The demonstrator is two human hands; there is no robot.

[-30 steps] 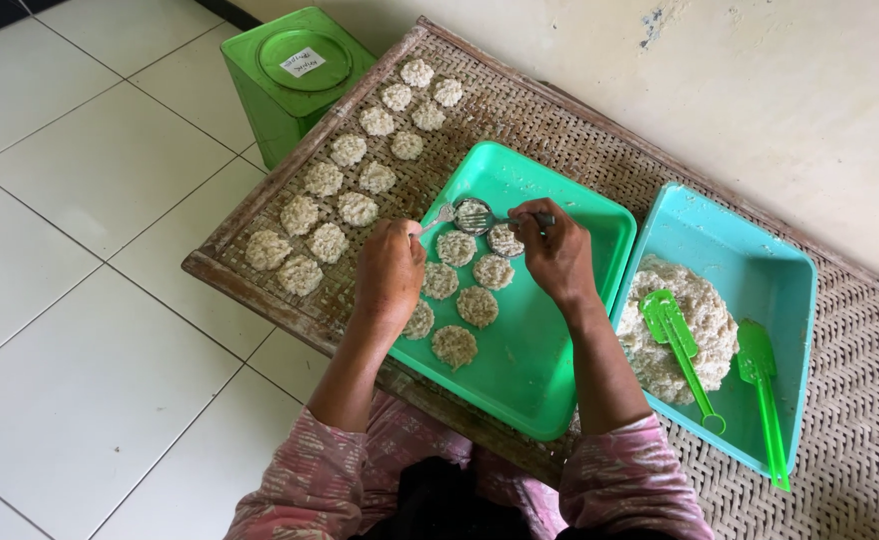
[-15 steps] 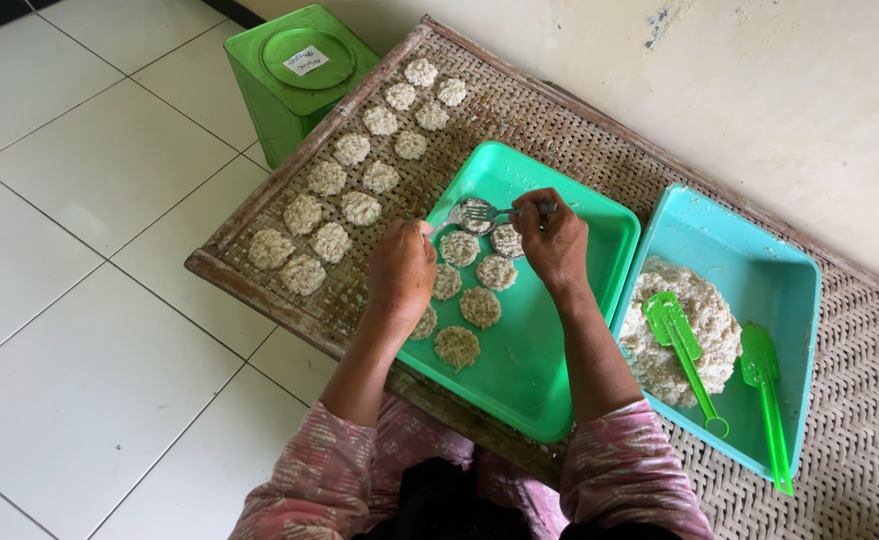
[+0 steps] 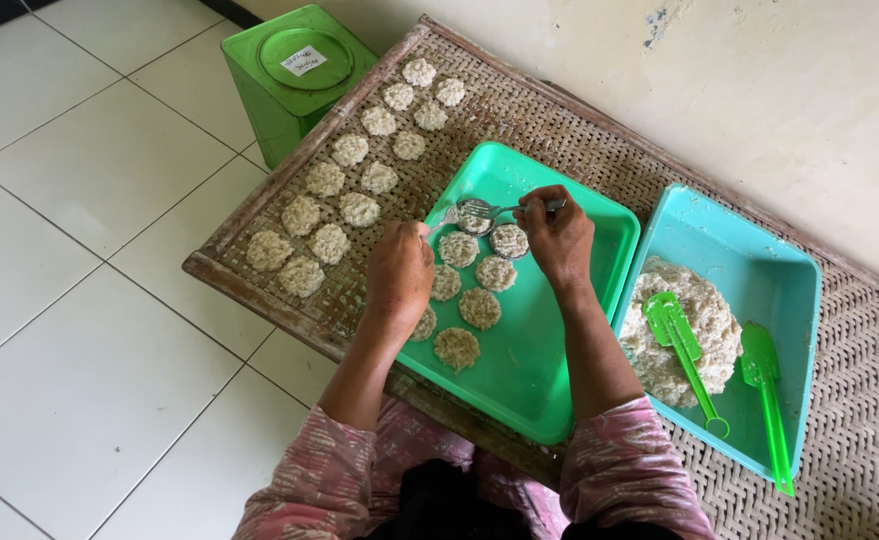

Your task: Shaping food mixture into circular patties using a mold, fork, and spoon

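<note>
My right hand (image 3: pixel 558 235) had drifted a little toward the upper left of the green tray (image 3: pixel 600 215) since a second ago, and its grip was closed on the handle of a fork (image 3: pixel 480 210), tines pointing left over the topmost patty (image 3: pixel 476 222). My left hand (image 3: pixel 398 275) had crept up the tray's left rim in the same stretch; its fingers were curled together by the fork's tip, and I think they pinched a small ring mould there, though the view was too small to be sure. So the work had moved on to the top of the cluster: seven or so round patties lay in the tray's left half, the one under the fork being pressed or loosened.

The tray's right half was bare green, the only open room near my hands. Left of it, the woven mat (image 3: pixel 560 120) already carried two slanting rows of finished patties (image 3: pixel 345 190) running toward the upper left, close to its wooden edge (image 3: pixel 260 280), beyond which was tiled floor (image 3: pixel 70 330). A green tin (image 3: pixel 295 75) stood on the floor just off the mat's upper left corner. To the right, touching the green tray, a blue tub (image 3: pixel 760 260) held the rice mix (image 3: pixel 685 335) with two green spatulas (image 3: pixel 690 360), one handle poking past the tub's lower rim. The wall (image 3: pixel 760 90) closed off the top of the frame.
</note>
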